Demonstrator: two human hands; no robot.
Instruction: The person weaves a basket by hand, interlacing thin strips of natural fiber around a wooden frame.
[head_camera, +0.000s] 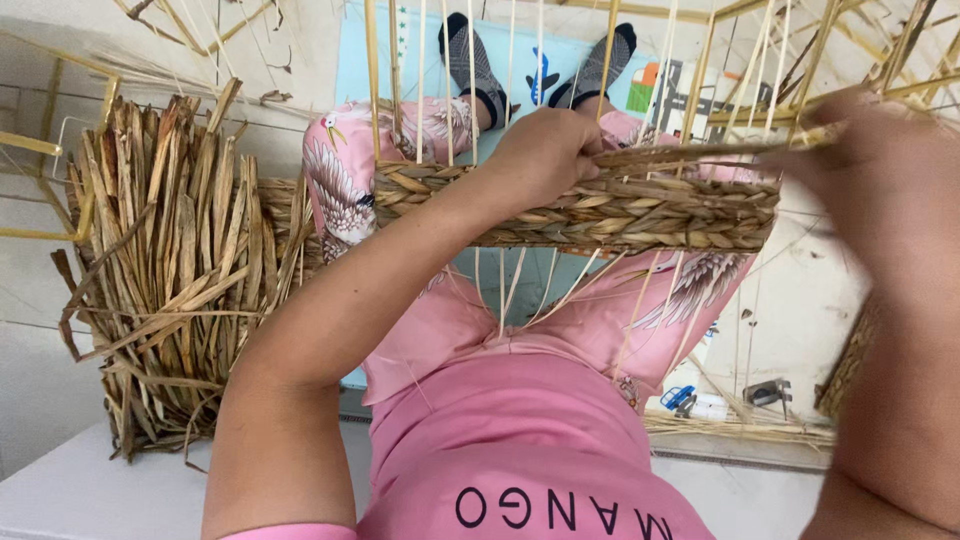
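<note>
Weaving a basket across the lap: left hand (545, 150) clenches the braided seagrass band (620, 210); blurred right hand (880, 170) pinches a strand (690, 155); a few rows done, bare frame uprights (372, 80) left; dried leaf bundle (170, 270) nearby.

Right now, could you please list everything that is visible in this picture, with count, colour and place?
woven band of braided straw: one, tan, across the middle on a frame
upright frame rods: many, pale yellow, rising through the woven band
bundle of dried leaves: one, brown-tan, on the floor at left
loose straw strands: several, pale, on the floor at lower right
mat: one, light blue with coloured pictures, under the feet
small tool: one, dark, floor at lower right; kind unclear
socks: two, grey and black, top centre
trousers: pink with a bird pattern
shirt: pink, bottom centre
left hand: gripping the woven band's top edge
right hand: blurred, at the band's right end, pulling a straw strand
</note>
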